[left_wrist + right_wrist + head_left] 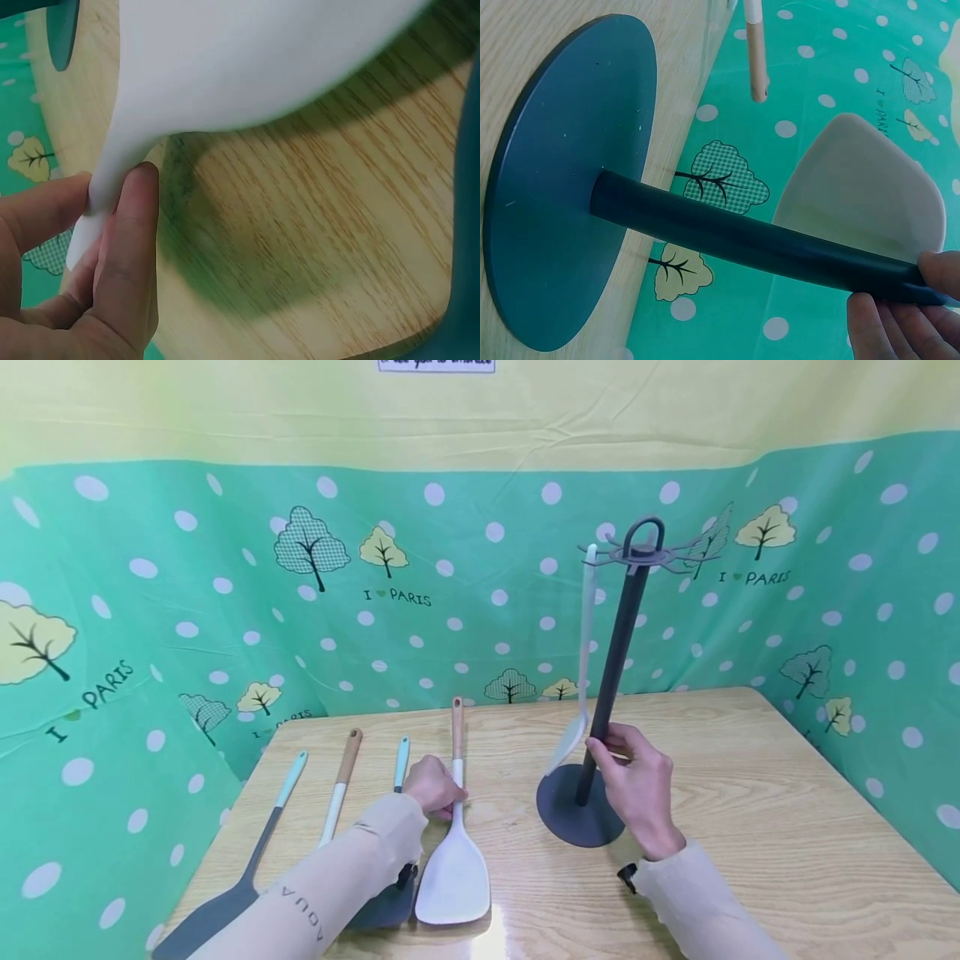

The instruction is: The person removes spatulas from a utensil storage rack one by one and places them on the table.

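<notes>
My left hand [432, 785] pinches the neck of a white spatula [453, 881] between thumb and fingers. Its wooden-tipped handle points away from me. Close up in the left wrist view, the pale blade [225, 67] spreads above the wood and casts a shadow on it. With my right hand [637, 785] I hold the dark pole [618, 652] of a utensil stand, whose round base [573, 814] rests on the table. From a hook at the stand's top hangs a pale flat-headed utensil [585, 635], its broad head [862, 187] behind the pole in the right wrist view.
Left of the white spatula lie a dark turner with a mint handle [288, 781], a utensil with a wood-and-white handle [347, 760] and another mint-handled one [402, 758], partly hidden by my left sleeve [330, 877]. A patterned green curtain [465, 585] surrounds the wooden table [750, 777].
</notes>
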Available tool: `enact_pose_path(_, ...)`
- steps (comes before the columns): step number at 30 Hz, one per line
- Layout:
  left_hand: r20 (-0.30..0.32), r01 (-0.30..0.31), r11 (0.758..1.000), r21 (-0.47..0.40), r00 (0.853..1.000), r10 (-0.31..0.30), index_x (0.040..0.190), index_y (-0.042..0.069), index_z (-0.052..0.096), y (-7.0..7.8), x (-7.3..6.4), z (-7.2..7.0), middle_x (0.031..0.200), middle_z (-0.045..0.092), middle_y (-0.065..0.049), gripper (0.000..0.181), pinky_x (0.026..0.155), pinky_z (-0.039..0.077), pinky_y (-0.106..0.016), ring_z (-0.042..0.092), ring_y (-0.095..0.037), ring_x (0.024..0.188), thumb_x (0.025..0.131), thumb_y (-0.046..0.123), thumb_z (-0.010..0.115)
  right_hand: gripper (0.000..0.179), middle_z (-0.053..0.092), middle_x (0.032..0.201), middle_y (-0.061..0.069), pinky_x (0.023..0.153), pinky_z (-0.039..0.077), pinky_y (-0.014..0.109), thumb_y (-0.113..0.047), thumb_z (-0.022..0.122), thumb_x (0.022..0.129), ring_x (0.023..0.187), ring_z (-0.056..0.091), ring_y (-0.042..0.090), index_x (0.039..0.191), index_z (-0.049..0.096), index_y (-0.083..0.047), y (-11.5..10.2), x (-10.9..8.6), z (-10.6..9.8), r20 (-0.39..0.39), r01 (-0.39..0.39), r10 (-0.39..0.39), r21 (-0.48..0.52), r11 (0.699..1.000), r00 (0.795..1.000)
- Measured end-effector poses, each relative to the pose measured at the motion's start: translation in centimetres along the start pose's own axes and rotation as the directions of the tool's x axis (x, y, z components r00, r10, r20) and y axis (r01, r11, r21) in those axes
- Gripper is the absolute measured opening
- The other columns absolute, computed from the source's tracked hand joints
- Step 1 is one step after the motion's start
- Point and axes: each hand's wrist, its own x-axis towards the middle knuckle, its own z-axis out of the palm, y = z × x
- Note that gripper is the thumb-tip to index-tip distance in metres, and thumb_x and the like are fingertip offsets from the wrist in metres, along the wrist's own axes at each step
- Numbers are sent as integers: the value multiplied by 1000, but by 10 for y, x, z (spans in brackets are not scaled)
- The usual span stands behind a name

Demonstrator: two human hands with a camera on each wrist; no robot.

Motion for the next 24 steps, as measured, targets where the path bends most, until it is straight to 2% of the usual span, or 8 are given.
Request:
enact_pose_path(9, -19, 7, 999, 45, 1000, -6, 77, -2, 59, -1, 2, 3, 68, 61, -13, 18, 50, 56, -28, 66, -21, 51, 75, 4, 76, 21, 72, 92, 6, 69, 48, 6, -15, 73, 85, 83, 70, 18, 105, 68, -8, -1, 0, 0, 4, -28, 28, 1, 1000, 1000)
enact_pose_path(24, -28, -7, 993, 117, 1000, 11, 80, -3, 57, -3, 4, 7, 67, 60, -13, 19, 45, 53, -24, 63, -17, 46, 76, 5, 75, 22, 72, 92, 7, 70, 48, 6, -14, 73, 85, 82, 70, 19, 105, 68, -7, -1, 0, 0, 5, -16, 16, 6, 1000, 1000)
